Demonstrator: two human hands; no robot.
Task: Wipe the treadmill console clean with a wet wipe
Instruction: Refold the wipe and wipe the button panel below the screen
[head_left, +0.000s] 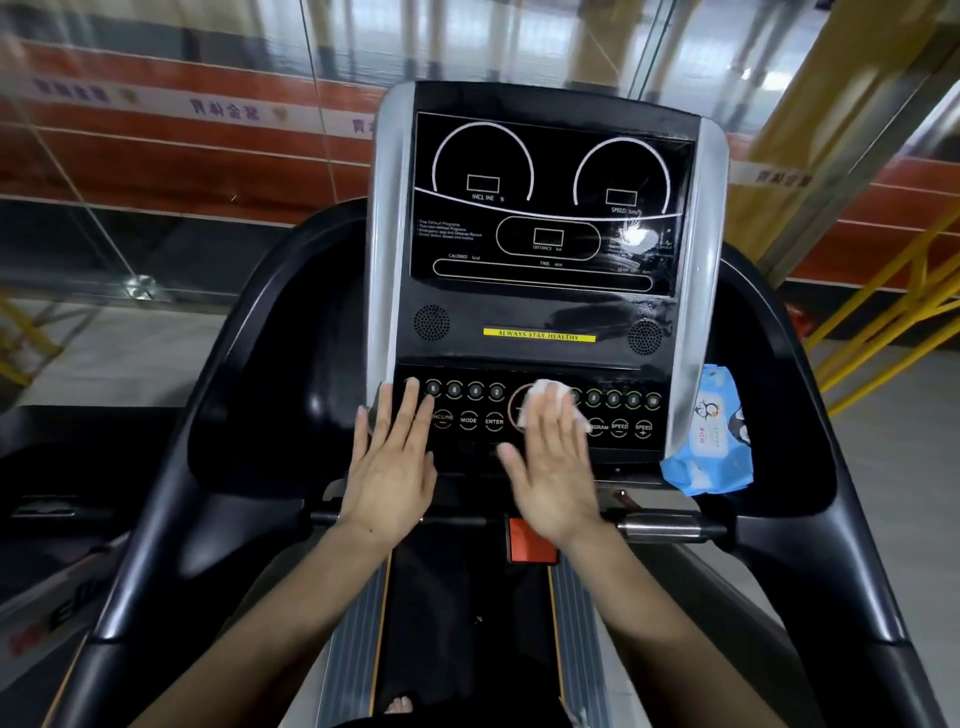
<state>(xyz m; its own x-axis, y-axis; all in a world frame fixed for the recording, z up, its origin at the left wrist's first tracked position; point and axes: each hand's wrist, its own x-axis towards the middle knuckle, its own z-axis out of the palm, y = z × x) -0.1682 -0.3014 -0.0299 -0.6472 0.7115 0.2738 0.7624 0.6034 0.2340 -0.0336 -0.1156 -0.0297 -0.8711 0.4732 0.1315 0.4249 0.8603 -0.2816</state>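
The treadmill console (545, 312) is a black panel with silver side strips, two dial outlines on its display and a row of round buttons below. My right hand (553, 467) lies flat on the middle of the button panel, pressing a white wet wipe (540, 402) against it; the wipe sticks out past my fingertips. My left hand (392, 462) rests flat with fingers spread on the left end of the button panel, holding nothing. Wet streaks show on the right side of the display.
A blue pack of wet wipes (711, 441) leans in the tray at the console's right edge. Black curved handrails (249, 332) flank the console. A red safety key (530, 540) sits below the panel. Glass wall and yellow railings stand beyond.
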